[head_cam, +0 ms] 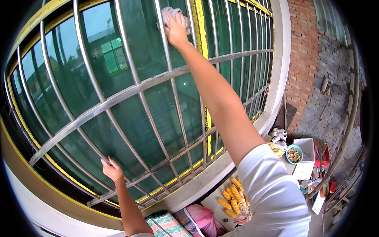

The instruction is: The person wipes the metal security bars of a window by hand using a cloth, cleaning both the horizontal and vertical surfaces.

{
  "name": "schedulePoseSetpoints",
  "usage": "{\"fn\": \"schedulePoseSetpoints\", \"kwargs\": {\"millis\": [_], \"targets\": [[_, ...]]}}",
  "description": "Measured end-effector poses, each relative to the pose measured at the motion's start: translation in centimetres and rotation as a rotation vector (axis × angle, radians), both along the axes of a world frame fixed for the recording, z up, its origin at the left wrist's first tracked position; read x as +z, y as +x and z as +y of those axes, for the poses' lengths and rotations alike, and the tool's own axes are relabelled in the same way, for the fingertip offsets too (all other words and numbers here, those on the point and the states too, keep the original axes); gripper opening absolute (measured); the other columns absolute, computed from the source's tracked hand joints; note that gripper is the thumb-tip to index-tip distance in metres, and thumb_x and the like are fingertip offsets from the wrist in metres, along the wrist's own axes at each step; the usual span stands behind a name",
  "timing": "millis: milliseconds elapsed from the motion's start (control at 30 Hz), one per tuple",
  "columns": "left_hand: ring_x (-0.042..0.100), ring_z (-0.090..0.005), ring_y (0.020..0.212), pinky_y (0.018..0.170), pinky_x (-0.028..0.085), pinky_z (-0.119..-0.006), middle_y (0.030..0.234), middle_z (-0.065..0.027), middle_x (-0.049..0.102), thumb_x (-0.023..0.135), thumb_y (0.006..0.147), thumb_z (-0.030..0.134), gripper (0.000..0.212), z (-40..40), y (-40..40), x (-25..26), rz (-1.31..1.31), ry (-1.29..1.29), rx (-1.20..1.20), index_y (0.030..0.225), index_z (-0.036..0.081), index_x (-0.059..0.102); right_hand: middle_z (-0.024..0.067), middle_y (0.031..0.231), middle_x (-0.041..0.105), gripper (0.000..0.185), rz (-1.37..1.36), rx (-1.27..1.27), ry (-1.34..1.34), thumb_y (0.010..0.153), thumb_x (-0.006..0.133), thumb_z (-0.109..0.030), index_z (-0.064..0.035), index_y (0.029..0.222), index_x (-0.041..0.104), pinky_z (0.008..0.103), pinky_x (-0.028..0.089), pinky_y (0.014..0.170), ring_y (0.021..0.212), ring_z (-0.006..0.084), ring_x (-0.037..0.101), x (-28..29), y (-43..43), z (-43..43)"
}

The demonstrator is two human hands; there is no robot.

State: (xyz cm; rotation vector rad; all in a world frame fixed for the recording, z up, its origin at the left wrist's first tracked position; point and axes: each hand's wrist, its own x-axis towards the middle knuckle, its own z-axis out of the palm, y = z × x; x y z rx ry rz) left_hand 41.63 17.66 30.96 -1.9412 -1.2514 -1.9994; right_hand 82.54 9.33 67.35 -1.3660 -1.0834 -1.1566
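A window with green-tinted glass point(130, 124) fills most of the view behind a grid of metal security bars point(112, 99). My right hand point(177, 29) reaches between two upright bars near the top. Under its fingers a light grey cloth point(170, 13) is bunched up against the glass. Lower left, my left hand point(112, 169) is wrapped around one slanting upright bar, above the lower crossbar. Yellow frame strips point(201, 29), partly peeling, run along the window's edges and middle.
Below the sill point(204, 180) lie corn cobs point(234, 195), a pink bag point(200, 217) and a folded patterned cloth point(167, 223). At right, a teal bowl point(294, 154) rests by a white box point(305, 166). A brick wall point(305, 71) stands beyond.
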Motion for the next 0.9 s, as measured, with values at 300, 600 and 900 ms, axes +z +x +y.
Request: {"fn": "schedulePoseSetpoints", "kwargs": {"millis": [300, 600, 900], "targets": [[0.055, -0.042, 0.057, 0.051, 0.041, -0.049, 0.057, -0.0198, 0.052, 0.052, 0.089, 0.022, 0.019, -0.4, -0.8, 1.0, 0.014, -0.091, -0.052, 0.082, 0.005, 0.047, 0.0187, 0.104, 0.063, 0.039, 0.324, 0.271, -0.034, 0.07, 0.058, -0.001, -0.0034, 0.109, 0.06, 0.0379, 0.046, 0.09, 0.1, 0.0337, 0.06, -6.6, -1.9, -4.5], [0.053, -0.0397, 0.053, 0.049, 0.04, -0.048, 0.054, -0.016, 0.05, 0.052, 0.088, 0.022, 0.02, -0.1, -0.7, 0.5, 0.039, -0.059, -0.032, 0.079, 0.006, 0.044, 0.0039, 0.093, 0.061, 0.028, 0.647, 0.858, 0.174, 0.085, 0.053, -0.01, -0.0026, 0.112, 0.056, 0.0242, 0.046, 0.067, 0.079, 0.0095, 0.056, -12.5, -6.9, -15.0], [0.053, -0.0394, 0.057, 0.052, 0.038, -0.047, 0.058, -0.0156, 0.051, 0.049, 0.091, 0.025, 0.023, -0.1, -1.1, 0.9, 0.006, -0.131, -0.064, 0.081, 0.004, 0.045, 0.0173, 0.124, 0.047, 0.063, 0.579, 0.931, 0.063, 0.069, 0.042, 0.014, 0.0031, 0.13, 0.041, 0.0272, 0.037, 0.096, 0.12, 0.0235, 0.044, -27.3, -15.1, -8.3]]}}
